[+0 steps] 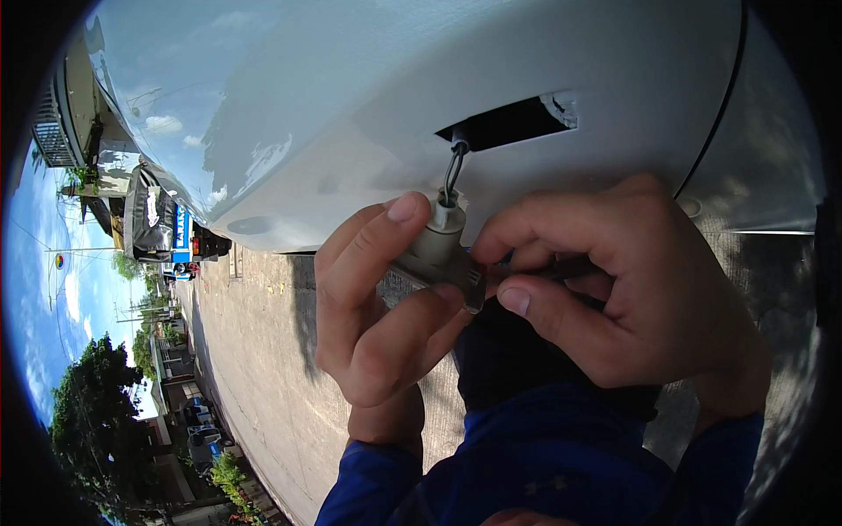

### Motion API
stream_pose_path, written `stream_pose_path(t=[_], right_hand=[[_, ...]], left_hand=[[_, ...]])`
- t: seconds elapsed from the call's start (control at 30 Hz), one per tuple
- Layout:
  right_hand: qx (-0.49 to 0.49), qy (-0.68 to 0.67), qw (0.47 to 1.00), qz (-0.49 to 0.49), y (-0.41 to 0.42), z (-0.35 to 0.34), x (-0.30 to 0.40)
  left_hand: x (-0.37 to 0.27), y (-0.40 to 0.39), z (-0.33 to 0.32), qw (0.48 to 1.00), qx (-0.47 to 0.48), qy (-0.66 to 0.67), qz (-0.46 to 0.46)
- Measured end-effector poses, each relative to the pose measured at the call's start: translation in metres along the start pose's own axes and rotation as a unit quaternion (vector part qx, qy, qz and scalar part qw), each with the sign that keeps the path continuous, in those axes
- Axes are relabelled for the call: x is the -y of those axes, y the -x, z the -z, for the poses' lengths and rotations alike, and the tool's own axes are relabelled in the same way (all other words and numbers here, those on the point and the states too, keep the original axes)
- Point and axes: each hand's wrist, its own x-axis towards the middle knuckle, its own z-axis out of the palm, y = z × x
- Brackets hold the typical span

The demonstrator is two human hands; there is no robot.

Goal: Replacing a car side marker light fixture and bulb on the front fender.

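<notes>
My left hand (375,296) grips a small side lamp housing (437,246) of greyish plastic, fingers on its far side and thumb along its lower edge. Two wires (455,164) run from the socket at its back into a rectangular opening (510,125) in a silver car body panel (368,138). My right hand (618,289) pinches a slim dark tool (575,268) between thumb and fingers. The tool's front part points at the right end of the housing; whether its tip touches there is hard to see. Its rear is hidden in my palm.
Whitish ragged material (560,110) shows at the opening's right end. A dark panel gap (717,118) curves down the bodywork on the right. Beneath lies sunlit concrete paving (263,329). A vehicle with a black cover (148,217) stands on the road at left.
</notes>
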Motion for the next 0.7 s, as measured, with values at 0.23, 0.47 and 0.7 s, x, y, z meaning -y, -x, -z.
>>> stream_pose_path(t=[0.23,0.47,0.7], right_hand=[[-0.028,0.030,0.999,0.027,0.006,-0.009,-0.004],[-0.010,-0.086,0.996,-0.036,0.010,-0.010,-0.004],[-0.014,-0.103,0.994,-0.041,0.010,-0.012,-0.008]], left_hand=[[0.002,0.000,0.001,1.000,0.004,0.010,-0.002],[0.001,0.001,-0.001,1.000,-0.008,-0.002,0.007],[0.002,0.002,0.000,1.000,-0.001,0.001,0.007]])
